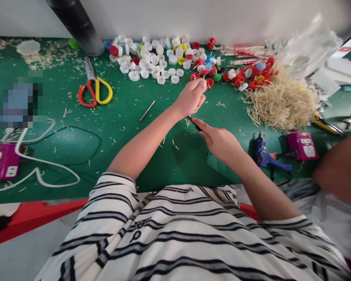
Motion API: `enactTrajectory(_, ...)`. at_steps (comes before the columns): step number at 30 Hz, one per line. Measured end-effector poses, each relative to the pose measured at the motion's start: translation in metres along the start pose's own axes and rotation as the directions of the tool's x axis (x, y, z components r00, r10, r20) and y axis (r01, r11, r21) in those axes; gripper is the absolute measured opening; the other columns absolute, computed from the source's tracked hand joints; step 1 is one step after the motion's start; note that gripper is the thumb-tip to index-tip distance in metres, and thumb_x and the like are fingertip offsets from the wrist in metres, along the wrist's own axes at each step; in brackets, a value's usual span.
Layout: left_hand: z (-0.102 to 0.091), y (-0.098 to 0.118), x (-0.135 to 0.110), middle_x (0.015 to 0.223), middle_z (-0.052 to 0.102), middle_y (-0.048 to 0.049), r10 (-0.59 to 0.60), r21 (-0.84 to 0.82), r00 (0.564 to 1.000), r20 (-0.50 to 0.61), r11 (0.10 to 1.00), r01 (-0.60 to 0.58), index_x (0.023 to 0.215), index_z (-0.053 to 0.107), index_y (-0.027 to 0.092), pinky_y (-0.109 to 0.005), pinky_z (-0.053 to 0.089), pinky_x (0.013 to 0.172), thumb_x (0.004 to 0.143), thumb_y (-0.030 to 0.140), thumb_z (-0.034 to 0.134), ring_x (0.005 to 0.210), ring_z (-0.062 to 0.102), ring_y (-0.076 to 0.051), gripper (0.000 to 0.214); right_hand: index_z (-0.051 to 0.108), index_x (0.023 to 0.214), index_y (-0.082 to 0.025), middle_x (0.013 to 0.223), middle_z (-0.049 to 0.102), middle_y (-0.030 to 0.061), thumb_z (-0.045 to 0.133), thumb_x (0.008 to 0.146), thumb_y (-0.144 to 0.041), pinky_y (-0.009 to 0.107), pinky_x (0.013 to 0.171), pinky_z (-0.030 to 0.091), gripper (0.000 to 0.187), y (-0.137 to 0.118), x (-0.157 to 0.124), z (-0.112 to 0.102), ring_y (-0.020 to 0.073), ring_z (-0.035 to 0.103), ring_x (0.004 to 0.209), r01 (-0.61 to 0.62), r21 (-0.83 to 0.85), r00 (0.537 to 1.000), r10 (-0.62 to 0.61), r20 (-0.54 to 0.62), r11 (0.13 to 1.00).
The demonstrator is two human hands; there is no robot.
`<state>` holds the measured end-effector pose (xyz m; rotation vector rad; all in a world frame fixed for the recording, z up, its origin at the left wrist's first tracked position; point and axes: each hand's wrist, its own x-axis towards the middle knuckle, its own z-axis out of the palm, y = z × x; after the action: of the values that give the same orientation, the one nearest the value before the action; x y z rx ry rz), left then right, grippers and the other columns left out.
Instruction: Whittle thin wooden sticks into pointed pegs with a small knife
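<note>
My left hand [191, 96] is closed in a fist over the green table, its thumb on top. What it grips is hidden inside the fingers. Just beyond its knuckles lies a red bottle cap [204, 72], and I cannot tell whether the hand touches it. My right hand [222, 143] is wrapped round a slim black tool [195, 123], index finger stretched along it. The tool's tip reaches to the underside of the left fist. A short wooden stick [147, 111] lies to the left, among scattered shavings.
Many white bottle caps [143, 64] spread along the wall. Scissors [95, 88], a black bottle [78, 25] and a phone [19, 103] with a white cable stand left. Rightward are wood shavings [283, 101], a blue glue gun [266, 154], a magenta box [302, 145] and another person's arm [339, 168].
</note>
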<state>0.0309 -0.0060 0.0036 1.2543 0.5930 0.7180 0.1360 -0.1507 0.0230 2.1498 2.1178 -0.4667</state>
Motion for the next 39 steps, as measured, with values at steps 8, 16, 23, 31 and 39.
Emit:
enactTrajectory(8, -0.01, -0.001, 0.002, 0.049, 0.022, 0.0127, -0.052, -0.132, 0.998, -0.033, 0.99, 0.048, 0.095, 0.043, 0.023, -0.019, 0.008, 0.043, 0.107, 0.037, 0.031, 0.035, 0.013, -0.003, 0.022, 0.032, 0.166, -0.038, 0.106, 0.077, 0.007, 0.032, 0.108, -0.033, 0.03, 0.064, 0.04, 0.059, 0.006, -0.016, 0.023, 0.0233, 0.069, 0.082, -0.025, 0.03, 0.999, 0.024, 0.034, 0.999)
enactTrajectory(16, -0.009, -0.002, 0.001, 0.049, 0.021, 0.0118, -0.013, -0.118, 1.0, -0.011, 0.993, 0.011, 0.087, 0.043, 0.023, -0.021, 0.007, 0.043, 0.105, 0.037, 0.038, 0.036, 0.014, -0.004, 0.024, 0.035, 0.165, -0.039, 0.106, 0.073, 0.0062, 0.033, 0.108, -0.032, 0.027, 0.065, 0.04, 0.057, 0.009, -0.031, 0.029, 0.0202, 0.067, 0.085, -0.001, 0.037, 1.0, 0.001, 0.011, 0.999)
enactTrajectory(23, -0.014, 0.01, -0.004, 0.049, 0.025, 0.0125, -0.106, -0.088, 0.991, 0.085, 0.99, 0.113, 0.087, 0.035, 0.025, -0.02, 0.008, 0.043, 0.104, 0.033, 0.04, 0.036, 0.012, -0.003, 0.019, 0.034, 0.165, -0.04, 0.106, 0.073, 0.0065, 0.031, 0.108, -0.035, 0.028, 0.061, 0.036, 0.057, 0.004, 0.003, 0.011, 0.0213, 0.067, 0.086, 0.016, -0.015, 0.999, -0.017, -0.04, 1.0)
enactTrajectory(31, -0.013, 0.006, -0.003, 0.048, 0.024, 0.0123, -0.094, -0.088, 0.991, 0.092, 0.991, 0.102, 0.084, 0.032, 0.026, -0.023, 0.007, 0.045, 0.102, 0.035, 0.043, 0.037, 0.01, -0.004, 0.023, 0.031, 0.165, -0.042, 0.113, 0.075, 0.0059, 0.032, 0.109, -0.035, 0.029, 0.065, 0.039, 0.057, 0.004, 0.001, 0.012, 0.0223, 0.069, 0.09, -0.001, -0.002, 1.0, 0.001, -0.006, 1.0)
enactTrajectory(39, -0.007, 0.008, -0.006, 0.047, 0.024, 0.0116, -0.063, -0.038, 0.994, 0.088, 0.997, 0.067, 0.083, 0.03, 0.026, -0.024, 0.008, 0.045, 0.105, 0.032, 0.035, 0.037, 0.012, -0.006, 0.023, 0.031, 0.166, -0.041, 0.113, 0.076, 0.006, 0.032, 0.108, -0.035, 0.031, 0.065, 0.042, 0.058, 0.006, -0.007, 0.019, 0.024, 0.07, 0.085, -0.009, 0.052, 1.0, 0.01, -0.019, 0.999)
